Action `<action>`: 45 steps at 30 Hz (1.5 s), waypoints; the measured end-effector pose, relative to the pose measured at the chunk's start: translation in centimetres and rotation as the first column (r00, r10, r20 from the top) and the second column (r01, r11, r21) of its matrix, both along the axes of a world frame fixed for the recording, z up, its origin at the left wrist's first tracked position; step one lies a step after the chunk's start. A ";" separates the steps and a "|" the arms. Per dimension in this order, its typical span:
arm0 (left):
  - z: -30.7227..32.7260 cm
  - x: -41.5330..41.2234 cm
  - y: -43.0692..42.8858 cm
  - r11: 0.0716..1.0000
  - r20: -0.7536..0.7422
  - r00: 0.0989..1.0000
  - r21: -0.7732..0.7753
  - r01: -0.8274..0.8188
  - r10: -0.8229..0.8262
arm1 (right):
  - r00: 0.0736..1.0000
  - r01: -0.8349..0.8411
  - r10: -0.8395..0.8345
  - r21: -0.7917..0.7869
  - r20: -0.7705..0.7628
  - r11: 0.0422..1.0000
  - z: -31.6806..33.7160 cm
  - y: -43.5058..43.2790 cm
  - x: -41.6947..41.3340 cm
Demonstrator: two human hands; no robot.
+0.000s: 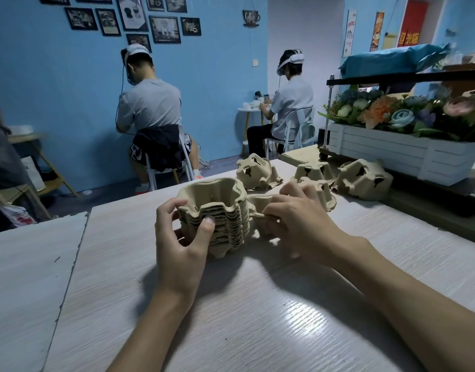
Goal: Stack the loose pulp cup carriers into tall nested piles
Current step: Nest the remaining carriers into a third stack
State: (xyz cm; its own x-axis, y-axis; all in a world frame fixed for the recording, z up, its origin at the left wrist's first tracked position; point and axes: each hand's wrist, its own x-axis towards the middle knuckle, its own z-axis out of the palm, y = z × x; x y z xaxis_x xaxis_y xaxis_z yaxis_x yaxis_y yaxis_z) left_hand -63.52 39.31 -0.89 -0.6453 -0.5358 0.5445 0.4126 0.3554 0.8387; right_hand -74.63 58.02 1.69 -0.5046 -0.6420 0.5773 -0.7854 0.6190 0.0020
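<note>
A nested pile of several tan pulp cup carriers (220,218) stands upright on the pale wooden table (231,304), cups facing up. My left hand (182,237) grips the pile's near left side, thumb pressed on the layered rims. My right hand (298,224) curls over the pile's right half and pinches its rim; that half is mostly hidden under the fingers. Loose carriers lie upside down behind: one at the back centre (258,171), one just past my right hand (322,193), another behind it (315,170), and one at the right (364,179).
A white planter box (408,154) with artificial flowers sits on the table's far right, under a black shelf (408,76). A seam (72,264) splits the table on the left. Two seated people work with their backs turned by the blue wall.
</note>
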 end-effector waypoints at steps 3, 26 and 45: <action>0.1 0.1 0.3 1.000 0.008 1.000 0.020 0.008 -0.008 | 1.000 -0.006 0.003 -0.125 -0.030 0.992 -0.2 0.3 -0.2; 0.3 0.2 2.3 0.977 0.071 0.977 -0.056 0.205 -0.201 | 0.925 -0.327 0.344 -0.797 -0.160 0.508 2.3 -1.1 2.1; 0.0 0.0 2.2 0.976 0.090 0.977 -0.086 0.200 -0.192 | 0.908 -0.144 0.364 -0.661 0.208 0.737 1.6 -0.7 2.5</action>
State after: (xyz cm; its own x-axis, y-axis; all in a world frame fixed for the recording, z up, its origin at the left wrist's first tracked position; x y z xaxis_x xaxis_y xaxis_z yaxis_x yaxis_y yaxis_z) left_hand -63.53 41.55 -0.89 -0.7762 -0.3435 0.5288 0.4148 0.3535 0.8385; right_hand -72.10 57.28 3.27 -0.5928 -0.3272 0.7359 -0.8030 0.1714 -0.5707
